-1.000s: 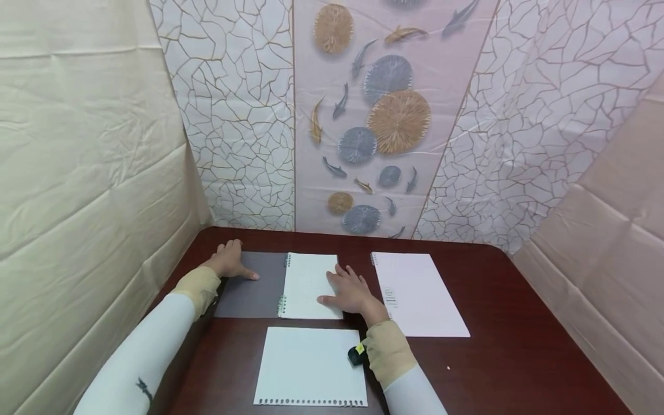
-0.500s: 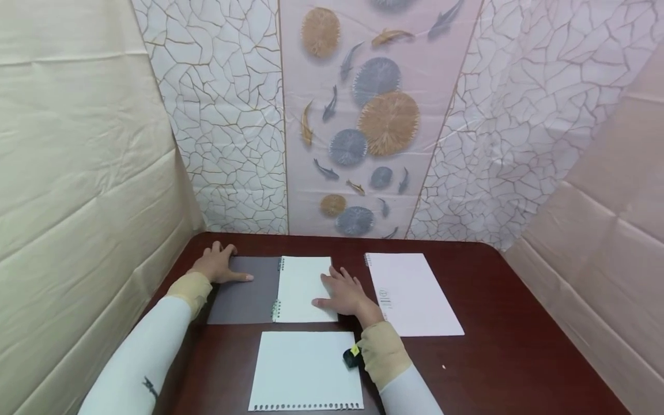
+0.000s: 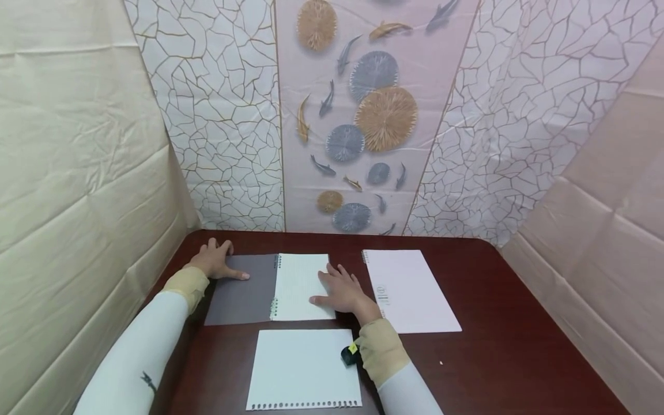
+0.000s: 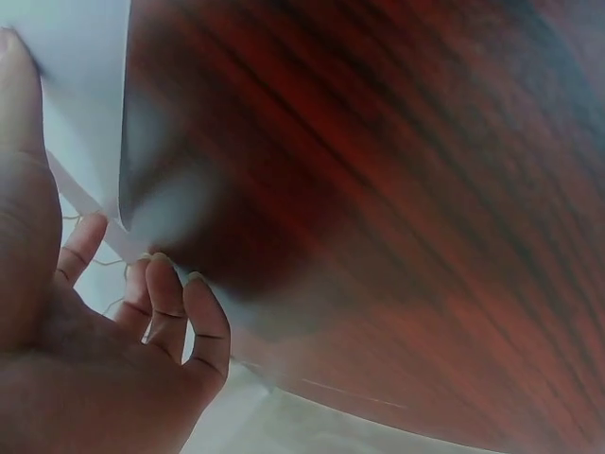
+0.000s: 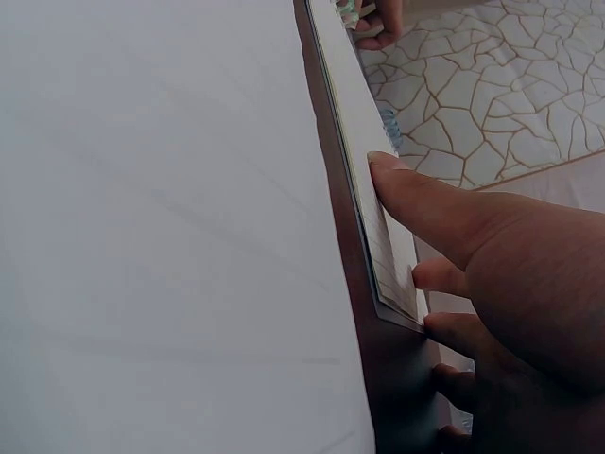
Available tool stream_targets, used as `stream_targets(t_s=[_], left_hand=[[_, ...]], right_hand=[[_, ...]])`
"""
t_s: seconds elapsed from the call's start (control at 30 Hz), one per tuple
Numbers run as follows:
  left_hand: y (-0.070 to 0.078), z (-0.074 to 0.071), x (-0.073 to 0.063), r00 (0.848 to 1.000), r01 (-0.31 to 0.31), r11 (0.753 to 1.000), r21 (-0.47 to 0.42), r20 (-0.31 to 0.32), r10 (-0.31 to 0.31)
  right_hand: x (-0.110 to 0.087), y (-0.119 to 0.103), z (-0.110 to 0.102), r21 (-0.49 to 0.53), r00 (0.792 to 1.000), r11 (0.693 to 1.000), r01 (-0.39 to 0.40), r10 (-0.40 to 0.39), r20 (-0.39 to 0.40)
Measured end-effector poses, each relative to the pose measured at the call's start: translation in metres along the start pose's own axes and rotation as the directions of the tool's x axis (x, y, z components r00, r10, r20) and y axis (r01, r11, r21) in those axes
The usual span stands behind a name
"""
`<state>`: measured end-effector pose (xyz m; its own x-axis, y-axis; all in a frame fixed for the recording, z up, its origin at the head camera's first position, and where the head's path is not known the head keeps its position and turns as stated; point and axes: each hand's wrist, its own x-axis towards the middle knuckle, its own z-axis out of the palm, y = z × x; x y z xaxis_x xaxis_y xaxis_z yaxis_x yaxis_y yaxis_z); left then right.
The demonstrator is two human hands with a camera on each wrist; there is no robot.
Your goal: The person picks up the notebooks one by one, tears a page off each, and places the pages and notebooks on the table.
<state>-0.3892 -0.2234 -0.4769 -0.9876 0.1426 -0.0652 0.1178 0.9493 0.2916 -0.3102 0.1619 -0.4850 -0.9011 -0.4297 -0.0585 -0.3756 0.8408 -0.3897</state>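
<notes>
A spiral-bound notebook lies open on the table, its grey cover (image 3: 245,297) folded out to the left and its lined white page (image 3: 301,288) on the right. My left hand (image 3: 211,260) rests at the cover's upper left edge, thumb straight across the cover and fingers spread past the edge. Over the page's right edge lies my right hand (image 3: 342,291), its thumb (image 5: 416,194) pressing flat on the paper in the right wrist view. The fingers of that hand reach down along the notebook's edge. In the left wrist view, the left fingers (image 4: 165,293) are loosely bent beside the cover's corner.
Below the notebook lies a blank white pad (image 3: 305,366) with punched holes along its near edge. A white spiral notebook (image 3: 412,291) with small print lies to the right. A tiny white scrap (image 3: 441,363) sits on the dark red table (image 3: 508,346). Patterned cloth (image 3: 233,115) hangs behind.
The head view has shifted slightly, so everything appears a little farther left. Both hands keep nearly the same places on the notebook.
</notes>
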Motion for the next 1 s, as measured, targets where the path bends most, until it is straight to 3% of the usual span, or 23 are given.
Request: stream_targets(t_s=[0.63, 1.0], left_hand=[[-0.004, 0.007, 0.003, 0.996, -0.044, 0.999, 0.022, -0.077, 0.046], [-0.005, 0.007, 0.004, 1.0, -0.001, 0.997, -0.079, -0.023, -0.001]], right_hand=[[0.004, 0.003, -0.001, 0.008, 1.0, 1.0, -0.015, 0.015, 0.004], [0.0, 0.001, 0.0, 0.021, 1.0, 1.0, 0.008, -0.008, -0.001]])
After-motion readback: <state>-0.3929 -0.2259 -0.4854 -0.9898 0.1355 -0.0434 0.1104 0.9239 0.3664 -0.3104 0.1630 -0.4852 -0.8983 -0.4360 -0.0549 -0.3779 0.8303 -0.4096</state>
